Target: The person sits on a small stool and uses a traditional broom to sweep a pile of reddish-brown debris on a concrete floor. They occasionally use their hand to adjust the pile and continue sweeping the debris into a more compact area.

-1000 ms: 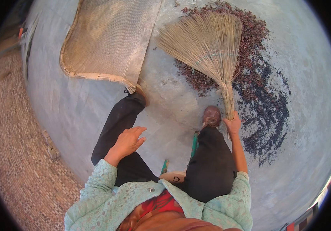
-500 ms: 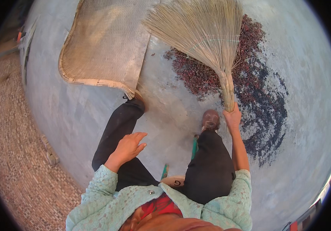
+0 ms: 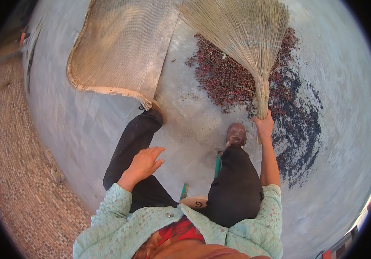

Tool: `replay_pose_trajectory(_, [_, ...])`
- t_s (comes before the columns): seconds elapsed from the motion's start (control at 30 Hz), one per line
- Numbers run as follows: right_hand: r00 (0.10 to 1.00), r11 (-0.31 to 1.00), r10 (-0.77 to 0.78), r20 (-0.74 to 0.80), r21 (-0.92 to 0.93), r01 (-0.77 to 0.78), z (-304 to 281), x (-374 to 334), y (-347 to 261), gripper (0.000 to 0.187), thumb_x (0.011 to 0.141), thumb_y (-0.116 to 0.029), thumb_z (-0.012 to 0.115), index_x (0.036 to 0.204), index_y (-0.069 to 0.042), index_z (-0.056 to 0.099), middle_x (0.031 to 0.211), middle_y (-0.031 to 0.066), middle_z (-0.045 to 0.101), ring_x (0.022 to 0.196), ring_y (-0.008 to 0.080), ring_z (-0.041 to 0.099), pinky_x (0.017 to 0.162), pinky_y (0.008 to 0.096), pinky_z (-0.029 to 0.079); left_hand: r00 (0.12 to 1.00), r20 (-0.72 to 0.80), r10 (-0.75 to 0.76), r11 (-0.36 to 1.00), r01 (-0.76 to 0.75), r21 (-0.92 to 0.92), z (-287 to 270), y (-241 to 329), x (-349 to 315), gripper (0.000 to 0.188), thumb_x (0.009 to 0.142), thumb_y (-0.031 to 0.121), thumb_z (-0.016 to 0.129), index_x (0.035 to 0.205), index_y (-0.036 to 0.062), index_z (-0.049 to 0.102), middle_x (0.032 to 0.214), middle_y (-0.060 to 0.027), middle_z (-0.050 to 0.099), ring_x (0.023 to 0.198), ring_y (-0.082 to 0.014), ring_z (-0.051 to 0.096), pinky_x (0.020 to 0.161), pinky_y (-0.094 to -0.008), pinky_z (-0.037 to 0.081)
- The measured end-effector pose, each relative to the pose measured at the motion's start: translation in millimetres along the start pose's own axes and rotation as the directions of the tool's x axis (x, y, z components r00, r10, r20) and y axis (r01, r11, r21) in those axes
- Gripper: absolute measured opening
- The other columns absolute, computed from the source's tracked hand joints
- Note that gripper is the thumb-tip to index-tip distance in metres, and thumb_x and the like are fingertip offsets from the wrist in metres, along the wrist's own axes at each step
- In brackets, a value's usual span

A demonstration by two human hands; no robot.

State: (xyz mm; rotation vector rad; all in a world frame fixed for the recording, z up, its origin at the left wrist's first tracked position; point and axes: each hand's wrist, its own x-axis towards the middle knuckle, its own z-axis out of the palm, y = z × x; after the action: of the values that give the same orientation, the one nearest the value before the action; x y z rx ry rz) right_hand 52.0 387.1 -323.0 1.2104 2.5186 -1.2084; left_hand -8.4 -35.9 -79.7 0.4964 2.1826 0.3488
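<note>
One fan-shaped straw broom (image 3: 252, 47) gripped in right hand (image 3: 264, 125); left hand (image 3: 145, 164) loosely uncurled over black trousers (image 3: 127, 140); crumbly dark-red heap (image 3: 220, 77) on smooth grey floor (image 3: 194, 142).

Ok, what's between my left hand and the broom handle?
In the head view, floor and then your right shoe lie between your left hand and the broom handle.

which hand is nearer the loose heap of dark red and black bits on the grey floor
Right. The right hand grips the fan-shaped straw broom beside the heap; the open left hand is farther off, over the left black-trousered leg.
</note>
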Motion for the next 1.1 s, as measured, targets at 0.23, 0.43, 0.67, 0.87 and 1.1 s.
replay_pose_trajectory(0.23, [0.984, 0.985, 0.097, 0.146, 0.125, -0.116, 0.8, 0.6, -1.9, 0.042, 0.064, -0.021, 0.069, 0.102, -0.007, 0.058, 0.082, 0.0173, 0.066, 0.075, 0.0334, 0.065, 0.071, 0.0387, 0.051, 1.000, -0.012, 0.000, 1.000, 0.000, 0.008, 5.0, -6.4, -5.0, 0.039, 0.089, 0.024, 0.060, 0.125, 0.0088, 0.053, 0.118, -0.0124, 0.060, 0.102, -0.0358, 0.058, 0.087, -0.0449, 0.046])
replay_pose_trajectory(0.43, [0.994, 0.970, -0.030, 0.106, -0.237, 0.055, 28.0, -18.1, 31.7, 0.037, 0.067, -0.016, 0.065, 0.102, -0.003, 0.057, 0.075, 0.0153, 0.063, 0.064, 0.0257, 0.061, 0.064, 0.0357, 0.051, 1.000, -0.026, 0.013, 1.000, -0.013, 0.011, -2.2, 3.6, 1.5, 0.038, 0.090, 0.024, 0.060, 0.124, 0.0083, 0.053, 0.119, -0.0122, 0.060, 0.102, -0.0352, 0.058, 0.087, -0.0443, 0.046])
replay_pose_trajectory(0.67, [0.964, 0.997, 0.008, 0.267, 0.071, -0.028, 9.0, -39.0, -20.8, 0.044, 0.064, -0.023, 0.069, 0.104, -0.008, 0.056, 0.086, 0.0221, 0.067, 0.084, 0.0424, 0.064, 0.075, 0.0489, 0.050, 0.997, 0.053, -0.051, 0.999, 0.051, -0.015, -1.6, 1.2, -1.6, 0.040, 0.092, 0.026, 0.058, 0.127, 0.0097, 0.053, 0.123, -0.0135, 0.058, 0.111, -0.0354, 0.055, 0.094, -0.0426, 0.044])
replay_pose_trajectory(0.87, [0.963, 0.966, 0.003, 0.269, -0.251, 0.068, 31.2, -37.8, 17.4, 0.045, 0.065, -0.025, 0.070, 0.104, -0.010, 0.055, 0.085, 0.0227, 0.066, 0.080, 0.0434, 0.064, 0.070, 0.0491, 0.051, 1.000, -0.020, 0.013, 1.000, -0.013, -0.001, -1.5, 1.0, -1.5, 0.039, 0.089, 0.023, 0.060, 0.124, 0.0081, 0.053, 0.119, -0.0128, 0.060, 0.103, -0.0355, 0.058, 0.087, -0.0446, 0.046])
replay_pose_trajectory(1.1, [0.983, 0.993, -0.099, 0.154, -0.042, 0.106, 24.7, -57.2, -4.3, 0.046, 0.065, -0.026, 0.070, 0.105, -0.010, 0.056, 0.081, 0.0225, 0.066, 0.078, 0.0432, 0.064, 0.069, 0.0494, 0.051, 0.999, 0.029, -0.040, 0.999, 0.041, -0.018, -8.9, 8.4, -0.2, 0.039, 0.091, 0.025, 0.059, 0.126, 0.0088, 0.053, 0.123, -0.0134, 0.058, 0.109, -0.0353, 0.055, 0.093, -0.0421, 0.044])
